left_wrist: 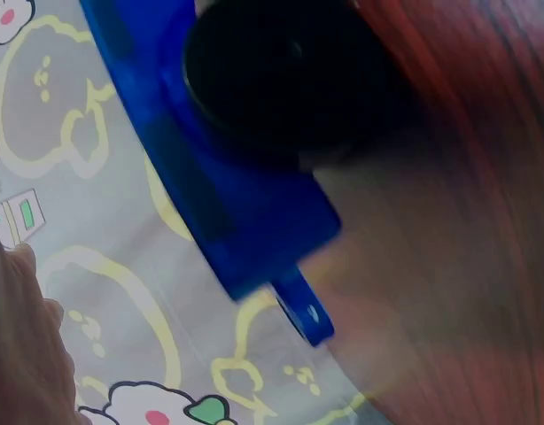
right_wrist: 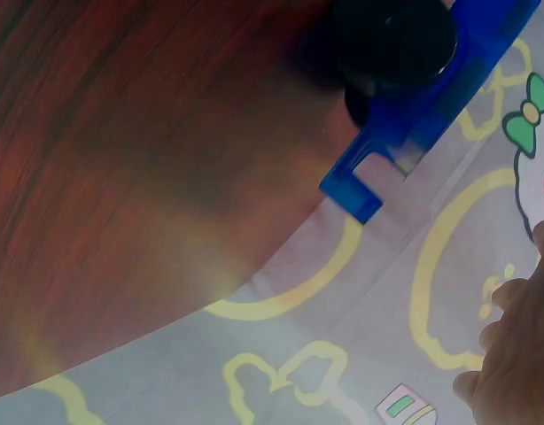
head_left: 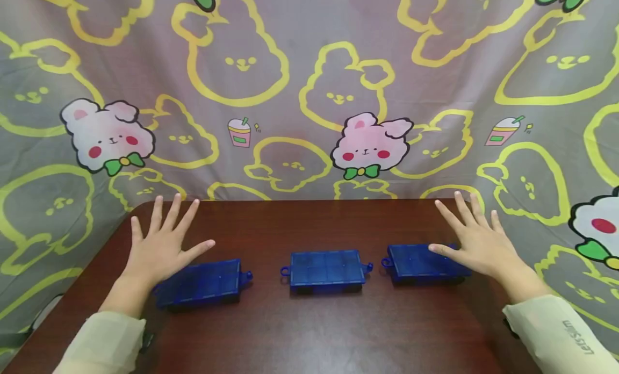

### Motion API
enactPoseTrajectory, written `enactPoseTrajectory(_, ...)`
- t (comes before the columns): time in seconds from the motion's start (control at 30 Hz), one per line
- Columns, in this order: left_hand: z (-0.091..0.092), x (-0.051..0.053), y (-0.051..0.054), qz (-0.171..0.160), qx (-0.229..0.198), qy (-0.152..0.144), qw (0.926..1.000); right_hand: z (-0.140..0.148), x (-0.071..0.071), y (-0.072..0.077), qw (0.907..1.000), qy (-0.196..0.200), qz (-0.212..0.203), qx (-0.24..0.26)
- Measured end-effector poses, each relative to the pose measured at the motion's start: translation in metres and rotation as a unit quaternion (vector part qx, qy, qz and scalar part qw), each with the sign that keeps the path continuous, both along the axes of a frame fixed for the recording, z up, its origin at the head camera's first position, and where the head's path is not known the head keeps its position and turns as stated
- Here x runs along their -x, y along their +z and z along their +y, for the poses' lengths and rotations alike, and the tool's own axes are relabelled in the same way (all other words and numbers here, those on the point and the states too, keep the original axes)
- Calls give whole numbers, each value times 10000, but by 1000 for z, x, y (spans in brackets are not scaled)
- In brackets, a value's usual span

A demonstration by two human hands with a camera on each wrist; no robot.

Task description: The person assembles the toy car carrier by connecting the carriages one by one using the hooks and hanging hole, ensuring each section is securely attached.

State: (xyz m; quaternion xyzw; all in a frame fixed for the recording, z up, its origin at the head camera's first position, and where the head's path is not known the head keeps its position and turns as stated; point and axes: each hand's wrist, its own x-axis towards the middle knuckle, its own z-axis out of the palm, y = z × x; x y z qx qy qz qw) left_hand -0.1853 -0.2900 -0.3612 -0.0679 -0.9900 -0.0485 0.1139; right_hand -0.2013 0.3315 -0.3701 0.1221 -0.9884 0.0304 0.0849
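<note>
Three blue plastic toy wagons stand in a row on the brown table (head_left: 309, 331). Fingers spread, my left hand (head_left: 157, 253) hovers above the far end of the left wagon (head_left: 208, 282), covering part of it. My right hand (head_left: 483, 247), also spread flat, is over the right end of the right wagon (head_left: 411, 262). Between them sits the middle wagon (head_left: 326, 269), with a ring (head_left: 285, 271) at its left end and a small hook (head_left: 369, 267) at its right. Black wheels (left_wrist: 281, 80) show beneath a wagon in the left wrist view. Neither hand holds anything.
A grey curtain (head_left: 295, 51) printed with yellow outlines and white rabbits hangs behind the table and along both sides. Gaps of bare table separate the wagons. Light sleeves cover both forearms.
</note>
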Motion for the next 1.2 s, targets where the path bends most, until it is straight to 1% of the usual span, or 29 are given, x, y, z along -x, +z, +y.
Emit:
enactPoseTrajectory(0.27,16,-3,0,77,4,-219,9997,-13,-3,-1,9994,340,45,72)
enactPoseTrajectory(0.4,26,-4,1,92,-45,-369,9993,-19,-5,-4,9988,490,41,-13)
enactPoseTrajectory(0.53,38,-3,-1,68,-53,-538,9985,-25,-7,-8,9980,629,-61,-47)
enactPoseTrajectory(0.73,58,-2,-5,35,9,-807,9967,-33,-9,-11,9969,747,-237,49)
enactPoseTrajectory(0.97,81,-3,-7,-82,-23,-1153,9933,-41,-11,-18,9957,820,-422,105)
enactPoseTrajectory(1.2,105,-4,-13,-159,5,-1566,9875,-46,-15,-27,9940,918,-562,190)
